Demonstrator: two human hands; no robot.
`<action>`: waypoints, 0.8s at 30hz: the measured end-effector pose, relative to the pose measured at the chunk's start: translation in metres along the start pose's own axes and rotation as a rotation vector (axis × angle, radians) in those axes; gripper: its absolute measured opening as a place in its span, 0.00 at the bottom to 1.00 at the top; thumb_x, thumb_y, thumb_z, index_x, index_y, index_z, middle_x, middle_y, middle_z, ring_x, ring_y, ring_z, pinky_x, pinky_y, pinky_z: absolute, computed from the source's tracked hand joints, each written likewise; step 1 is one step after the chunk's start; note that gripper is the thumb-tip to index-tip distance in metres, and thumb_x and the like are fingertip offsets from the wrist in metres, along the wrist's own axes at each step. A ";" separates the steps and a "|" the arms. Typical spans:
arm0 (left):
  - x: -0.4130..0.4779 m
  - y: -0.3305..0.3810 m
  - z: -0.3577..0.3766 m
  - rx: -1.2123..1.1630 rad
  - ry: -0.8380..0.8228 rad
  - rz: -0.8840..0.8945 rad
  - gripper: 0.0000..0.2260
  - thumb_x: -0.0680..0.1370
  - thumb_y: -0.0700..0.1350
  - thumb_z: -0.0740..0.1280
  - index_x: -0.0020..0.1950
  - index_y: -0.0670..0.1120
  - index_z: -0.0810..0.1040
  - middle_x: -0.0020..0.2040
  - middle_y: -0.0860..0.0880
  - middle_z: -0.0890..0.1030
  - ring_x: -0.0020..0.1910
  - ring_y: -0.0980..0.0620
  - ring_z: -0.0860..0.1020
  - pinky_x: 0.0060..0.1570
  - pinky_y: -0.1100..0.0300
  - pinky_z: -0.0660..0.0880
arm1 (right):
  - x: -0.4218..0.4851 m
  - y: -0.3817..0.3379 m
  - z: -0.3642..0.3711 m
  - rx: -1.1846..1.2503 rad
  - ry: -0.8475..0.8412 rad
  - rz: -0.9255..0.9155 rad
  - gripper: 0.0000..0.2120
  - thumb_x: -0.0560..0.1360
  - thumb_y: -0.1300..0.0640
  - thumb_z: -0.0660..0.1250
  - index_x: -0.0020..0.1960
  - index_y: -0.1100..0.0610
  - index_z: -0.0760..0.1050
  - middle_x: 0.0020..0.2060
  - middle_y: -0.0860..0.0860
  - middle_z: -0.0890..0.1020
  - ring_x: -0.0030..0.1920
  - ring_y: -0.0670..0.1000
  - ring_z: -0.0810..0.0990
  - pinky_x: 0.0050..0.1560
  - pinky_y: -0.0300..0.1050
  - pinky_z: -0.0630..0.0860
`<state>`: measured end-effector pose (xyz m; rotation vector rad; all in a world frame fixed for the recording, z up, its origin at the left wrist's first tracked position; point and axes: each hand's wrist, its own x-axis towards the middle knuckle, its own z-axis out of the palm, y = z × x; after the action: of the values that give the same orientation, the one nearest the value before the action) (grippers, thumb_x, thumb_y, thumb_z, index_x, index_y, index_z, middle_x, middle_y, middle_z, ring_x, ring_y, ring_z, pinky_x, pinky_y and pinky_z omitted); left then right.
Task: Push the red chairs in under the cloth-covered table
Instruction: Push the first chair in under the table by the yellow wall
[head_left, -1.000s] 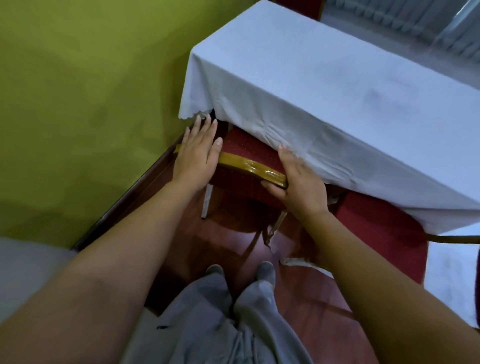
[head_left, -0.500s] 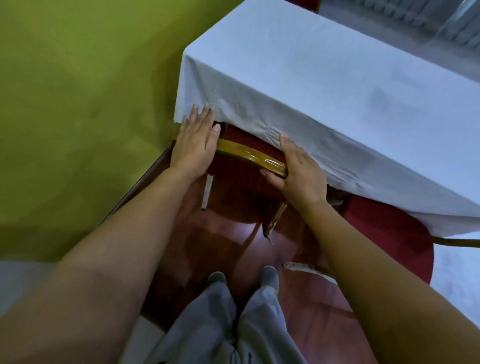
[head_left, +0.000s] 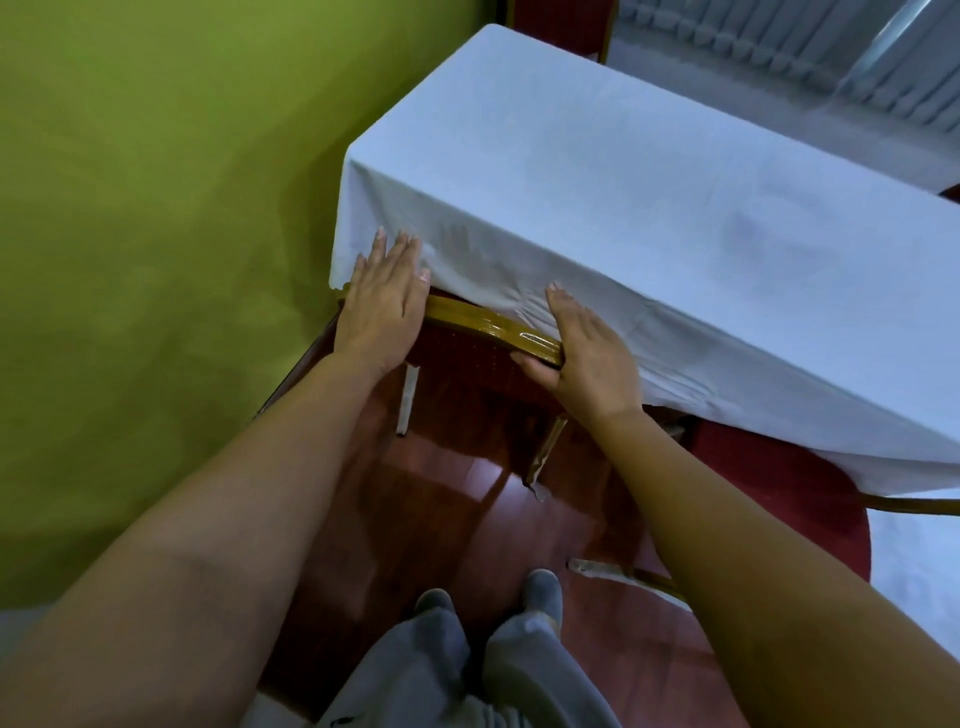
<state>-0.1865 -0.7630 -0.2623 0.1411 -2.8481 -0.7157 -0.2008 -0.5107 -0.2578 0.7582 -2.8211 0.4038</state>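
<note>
Since the earlier frame the red chair (head_left: 470, 358) sits further under the table (head_left: 649, 171): its red seat, visible then between my hands, is now hidden by the white cloth (head_left: 519, 270), and only the gold top rail (head_left: 488, 325) and the red backrest below it show. My left hand (head_left: 382, 306) lies flat and open on the left end of the rail, fingers extended forward and touching the hanging cloth edge. My right hand (head_left: 584, 356) grips the right end of the rail, thumb hooked under it, fingers over the top and pressing into the cloth, which bunches in folds just ahead of them. Two pale chair legs show below my hands on the glossy red-brown floor (head_left: 441, 509). A second red chair (head_left: 779, 493) stands right of my right forearm, seat partly under the cloth. My feet in grey socks (head_left: 543, 590) are near below.
</note>
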 end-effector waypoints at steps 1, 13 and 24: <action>0.003 0.000 0.000 0.004 0.000 -0.002 0.25 0.84 0.53 0.43 0.79 0.44 0.52 0.79 0.48 0.53 0.78 0.51 0.45 0.76 0.52 0.43 | 0.003 0.002 0.001 0.006 -0.003 0.004 0.42 0.73 0.29 0.52 0.76 0.56 0.59 0.73 0.54 0.68 0.71 0.54 0.68 0.71 0.49 0.64; 0.015 0.010 0.012 -0.079 0.079 -0.011 0.28 0.81 0.58 0.45 0.78 0.46 0.58 0.78 0.46 0.59 0.78 0.50 0.52 0.75 0.50 0.42 | 0.018 0.006 0.010 -0.104 0.038 0.071 0.39 0.76 0.32 0.52 0.75 0.59 0.60 0.75 0.57 0.62 0.72 0.59 0.66 0.73 0.53 0.57; 0.025 -0.001 0.015 -0.026 0.006 -0.046 0.36 0.77 0.66 0.39 0.79 0.47 0.52 0.80 0.48 0.53 0.78 0.53 0.47 0.74 0.56 0.39 | 0.015 -0.005 0.014 -0.030 0.035 0.123 0.33 0.78 0.36 0.51 0.73 0.58 0.64 0.73 0.55 0.67 0.72 0.57 0.65 0.74 0.55 0.56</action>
<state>-0.2146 -0.7603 -0.2714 0.2049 -2.8368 -0.7597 -0.2128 -0.5258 -0.2668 0.5678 -2.8434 0.3886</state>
